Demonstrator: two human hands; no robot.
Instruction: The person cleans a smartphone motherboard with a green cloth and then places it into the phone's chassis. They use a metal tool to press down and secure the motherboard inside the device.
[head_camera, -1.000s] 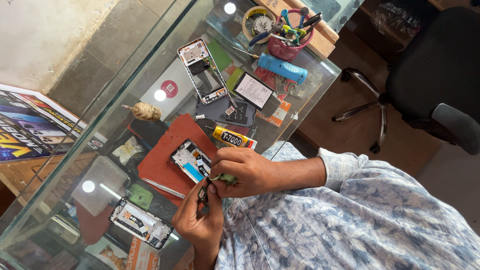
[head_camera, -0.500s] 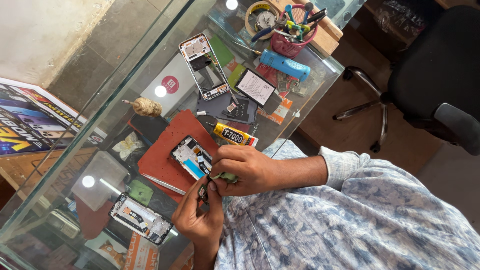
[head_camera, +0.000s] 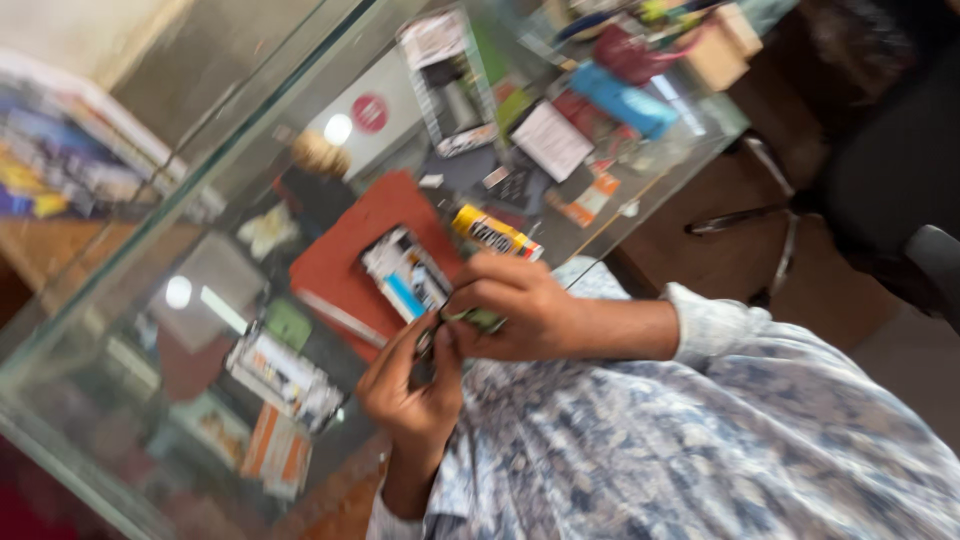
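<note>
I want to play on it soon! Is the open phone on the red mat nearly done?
Not yet, it seems. Done: the phone lies opened on the red mat, insides showing. In hand: the right hand pinches a small green piece, and the left hand meets it; blur hides more. Left: the phone is not closed, and the yellow tube waits beside it.

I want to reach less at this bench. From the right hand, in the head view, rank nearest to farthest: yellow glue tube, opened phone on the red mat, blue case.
From the right hand:
1. Opened phone, just left of it on the red mat.
2. Yellow glue tube, just above; nearly tied with the phone.
3. Blue case, far up the glass counter.
</note>
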